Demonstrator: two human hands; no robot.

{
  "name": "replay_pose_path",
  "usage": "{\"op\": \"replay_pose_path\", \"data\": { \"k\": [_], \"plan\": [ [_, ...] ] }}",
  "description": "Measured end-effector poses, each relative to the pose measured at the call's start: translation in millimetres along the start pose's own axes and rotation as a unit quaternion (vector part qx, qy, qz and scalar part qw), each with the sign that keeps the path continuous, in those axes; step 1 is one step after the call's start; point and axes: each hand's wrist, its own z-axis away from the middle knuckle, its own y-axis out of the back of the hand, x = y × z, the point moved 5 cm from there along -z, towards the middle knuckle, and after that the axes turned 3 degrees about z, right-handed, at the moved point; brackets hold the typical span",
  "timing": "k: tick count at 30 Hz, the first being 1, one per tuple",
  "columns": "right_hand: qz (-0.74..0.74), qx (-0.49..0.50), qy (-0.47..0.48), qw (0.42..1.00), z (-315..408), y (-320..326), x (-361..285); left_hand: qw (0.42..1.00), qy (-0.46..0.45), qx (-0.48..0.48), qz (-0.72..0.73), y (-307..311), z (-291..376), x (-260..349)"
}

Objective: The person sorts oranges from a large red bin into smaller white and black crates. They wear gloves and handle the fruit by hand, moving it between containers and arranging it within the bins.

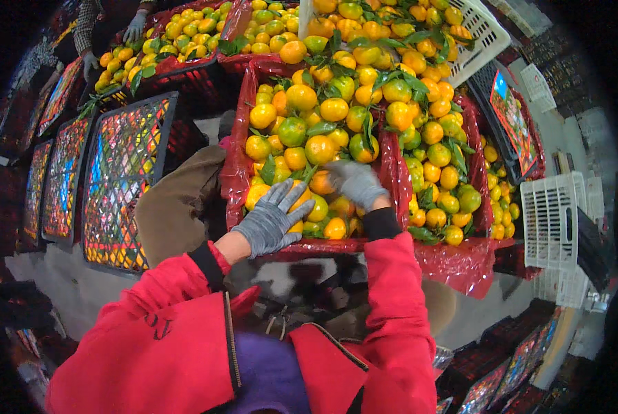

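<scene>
A crate lined with red plastic film (235, 171) stands before me, heaped with orange and green-tinged mandarins (319, 150), some with leaves. My left hand (275, 217), in a grey knit glove, rests with spread fingers on the fruit at the crate's near left corner. Over the near right part, my right hand (358, 183), gloved alike, is blurred, its fingers beside an orange mandarin (320, 182); whether it grips that fruit is unclear. A white plastic basket (477, 39) tips more leafy mandarins over the far side.
To the right stands another red-lined section of mandarins (438, 155), with stacked white crates (549, 222) beyond it. Black mesh-sided crates (125, 181) of fruit stand on the left. Gloved hands of another person (135, 26) are at the far left crates. My knee (177, 202) is beside the crate.
</scene>
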Motion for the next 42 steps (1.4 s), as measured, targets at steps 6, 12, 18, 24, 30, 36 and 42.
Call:
{"op": "replay_pose_path", "data": {
  "k": [6,12,18,24,30,36,42],
  "plan": [
    [0.028,0.298,-0.380,0.875,-27.3,110.2,116.3,0.998,0.006,-0.026,0.055,2.7,-1.3,-2.6],
    [0.009,0.295,-0.330,0.897,-19.0,126.5,117.7,0.996,-0.005,0.001,0.092,4.1,0.7,-4.5],
    [-0.190,0.289,-0.104,0.932,60.8,79.7,-0.4,0.997,-0.020,0.006,0.075,3.6,0.3,-5.6],
    [-0.071,0.022,-0.115,0.991,86.5,-36.5,-54.8,0.998,-0.016,0.004,0.068,-0.1,1.8,-7.8],
    [0.009,-0.115,-0.151,0.982,80.6,-34.3,-40.2,0.996,-0.027,0.011,0.079,0.8,2.1,-9.0],
    [0.023,-0.174,-0.165,0.971,71.5,-35.6,-48.4,0.996,-0.026,0.003,0.081,2.3,2.7,-9.3],
    [0.014,-0.140,-0.144,0.979,74.2,-36.1,-45.6,0.995,-0.033,-0.011,0.088,4.8,-0.3,-10.8]
  ]
}}
